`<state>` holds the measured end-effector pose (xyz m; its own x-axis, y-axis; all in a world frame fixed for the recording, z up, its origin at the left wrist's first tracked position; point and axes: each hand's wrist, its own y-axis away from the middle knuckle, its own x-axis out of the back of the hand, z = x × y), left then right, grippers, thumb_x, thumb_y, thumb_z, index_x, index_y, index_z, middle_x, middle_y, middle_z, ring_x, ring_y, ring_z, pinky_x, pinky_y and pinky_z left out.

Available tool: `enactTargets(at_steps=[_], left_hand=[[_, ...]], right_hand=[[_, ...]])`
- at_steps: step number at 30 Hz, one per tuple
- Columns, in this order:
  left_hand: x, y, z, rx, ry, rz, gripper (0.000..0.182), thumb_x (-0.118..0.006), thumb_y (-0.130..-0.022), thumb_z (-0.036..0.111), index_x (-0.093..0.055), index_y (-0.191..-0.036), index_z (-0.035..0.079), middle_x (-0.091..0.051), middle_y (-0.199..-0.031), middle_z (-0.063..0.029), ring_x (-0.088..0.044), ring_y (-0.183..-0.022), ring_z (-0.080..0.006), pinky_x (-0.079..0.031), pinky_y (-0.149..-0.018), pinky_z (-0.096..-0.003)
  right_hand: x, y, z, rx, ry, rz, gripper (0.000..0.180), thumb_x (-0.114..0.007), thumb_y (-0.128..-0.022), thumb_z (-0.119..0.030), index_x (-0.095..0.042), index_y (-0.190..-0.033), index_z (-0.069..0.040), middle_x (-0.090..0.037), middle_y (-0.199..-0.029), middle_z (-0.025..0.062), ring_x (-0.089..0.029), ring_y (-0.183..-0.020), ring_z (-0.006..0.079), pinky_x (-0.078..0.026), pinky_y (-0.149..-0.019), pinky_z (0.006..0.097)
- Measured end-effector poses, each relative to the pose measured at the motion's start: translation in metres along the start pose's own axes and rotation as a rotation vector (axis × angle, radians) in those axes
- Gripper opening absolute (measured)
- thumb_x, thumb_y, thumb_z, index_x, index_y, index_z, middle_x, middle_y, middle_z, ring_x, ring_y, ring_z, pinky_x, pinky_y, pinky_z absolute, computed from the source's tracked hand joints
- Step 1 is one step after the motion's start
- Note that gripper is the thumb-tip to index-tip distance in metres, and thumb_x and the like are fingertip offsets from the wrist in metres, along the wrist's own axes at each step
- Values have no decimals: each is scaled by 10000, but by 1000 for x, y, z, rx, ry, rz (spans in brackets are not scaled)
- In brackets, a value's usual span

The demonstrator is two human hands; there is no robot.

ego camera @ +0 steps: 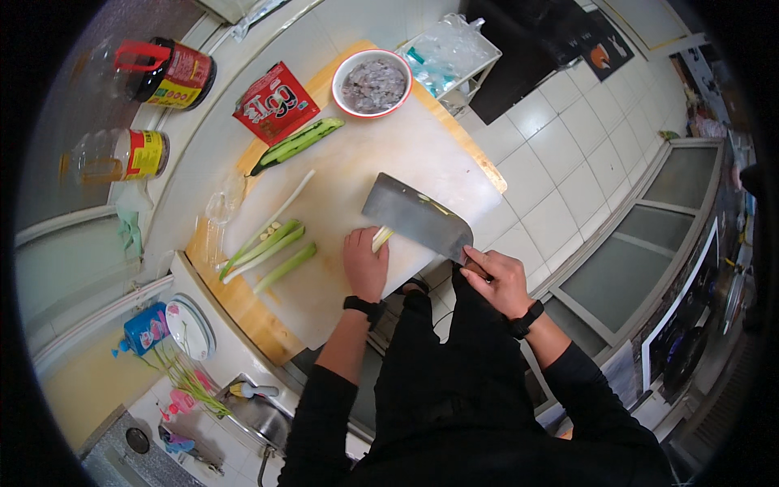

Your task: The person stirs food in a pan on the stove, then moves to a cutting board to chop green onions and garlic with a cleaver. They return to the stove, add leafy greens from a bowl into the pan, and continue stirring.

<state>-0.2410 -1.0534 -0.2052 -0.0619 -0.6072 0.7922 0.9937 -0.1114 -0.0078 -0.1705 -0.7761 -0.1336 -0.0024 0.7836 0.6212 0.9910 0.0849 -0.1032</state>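
Note:
My right hand (496, 280) grips the wooden handle of a wide cleaver (417, 216), its blade held over the white cutting board (438, 146) with yellowish slivers on its face. Against the board, my left hand (366, 255) holds a pale piece of vegetable stalk (381, 238) beside the blade. Left of that hand lie cut green stalks (286, 265), a long scallion (274, 219) and small pale slices (270, 229). Farther up the board is a cucumber with strips peeled (298, 146). A red-rimmed bowl (372, 83) of greyish, wet food stands at the far edge.
A red packet (277, 105) stands near the cucumber. Bottles (146, 154) line the ledge at left. Plates (190, 327) and a metal sink (258, 417) are at lower left, a gas stove (684, 347) at far right, and a rack with plastic bags (447, 52) beyond the board.

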Motion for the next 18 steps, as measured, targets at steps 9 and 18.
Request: enactTargets(at_steps=[9,18], left_hand=[[-10,17,-16,36,208,106,439,-755,-875,104,-678,-1301,32,-630,-1360,-210,-518,-1271,-468,-399,-1086,-564],[4,28,-6,170,204,128,381,-790,-871,63,-691,-1239,50,-645,-1288,-126,-548,-1278,-344,-423,-1127,-454]], right_hand=[[-9,-22,-6,191,40,-103,531,-877,-820,-156,-735,-1331,-118,-664,-821,46,-643,-686,244,-550,-617,361],[-26,-8,-18,-404,-296,-122,309,-702,-1040,-180,-680,-1297,-9,-709,-867,156,-687,-730,228,-540,-721,316]])
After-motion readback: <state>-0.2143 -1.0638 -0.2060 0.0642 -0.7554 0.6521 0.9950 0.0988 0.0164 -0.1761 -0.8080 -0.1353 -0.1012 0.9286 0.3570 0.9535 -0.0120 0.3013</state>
